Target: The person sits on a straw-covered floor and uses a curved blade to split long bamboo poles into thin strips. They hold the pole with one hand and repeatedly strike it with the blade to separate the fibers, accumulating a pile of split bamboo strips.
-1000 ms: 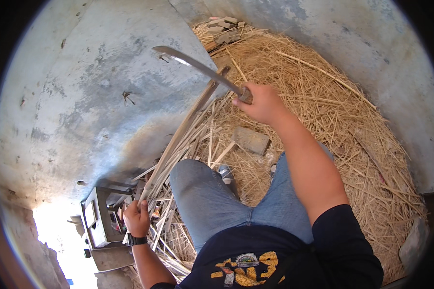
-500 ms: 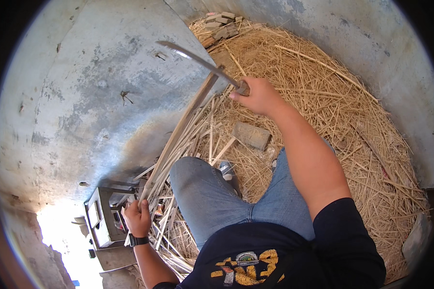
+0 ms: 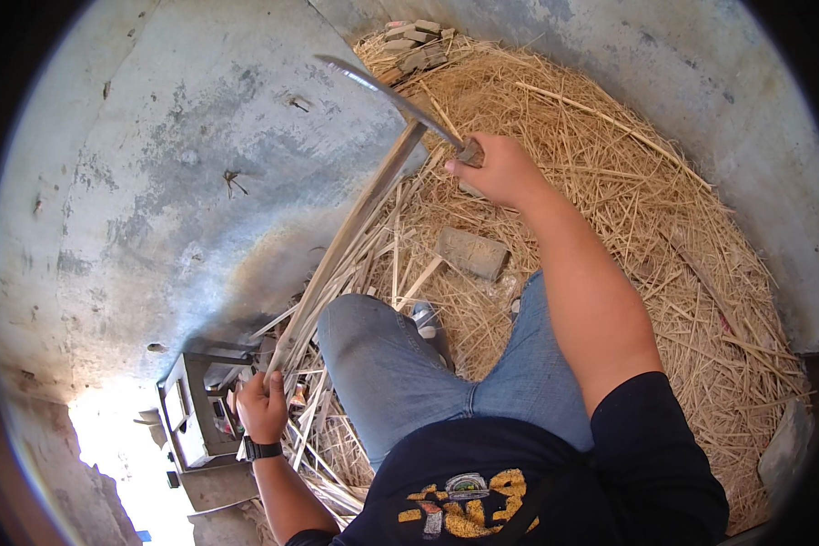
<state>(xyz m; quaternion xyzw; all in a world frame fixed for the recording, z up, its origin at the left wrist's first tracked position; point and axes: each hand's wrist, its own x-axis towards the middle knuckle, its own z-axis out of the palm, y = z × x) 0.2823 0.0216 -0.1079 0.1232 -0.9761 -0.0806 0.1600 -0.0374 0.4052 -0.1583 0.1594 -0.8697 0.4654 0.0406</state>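
My right hand [image 3: 505, 173] is closed round the short wooden handle of a long, slightly curved knife [image 3: 400, 100], its blade pointing to the far left. The blade passes over the far end of a long split bamboo strip [image 3: 355, 227]; whether it touches cannot be told. The strip slopes from that far end down to my left hand [image 3: 262, 407], whose fingers are wrapped round its near end. Pale thin slats [image 3: 387, 241] lie beneath and beside it.
A brick [image 3: 473, 253] lies on the straw-like litter [image 3: 628, 191] before my knees. More bricks [image 3: 416, 41] are stacked at the far end. A worn wall [image 3: 191, 164] rises close on the left. A box-like wooden frame [image 3: 191, 409] stands beside my left hand.
My right hand and the knife have shifted a little farther away and to the right. The left hand and the bamboo strip have stayed nearly in place.
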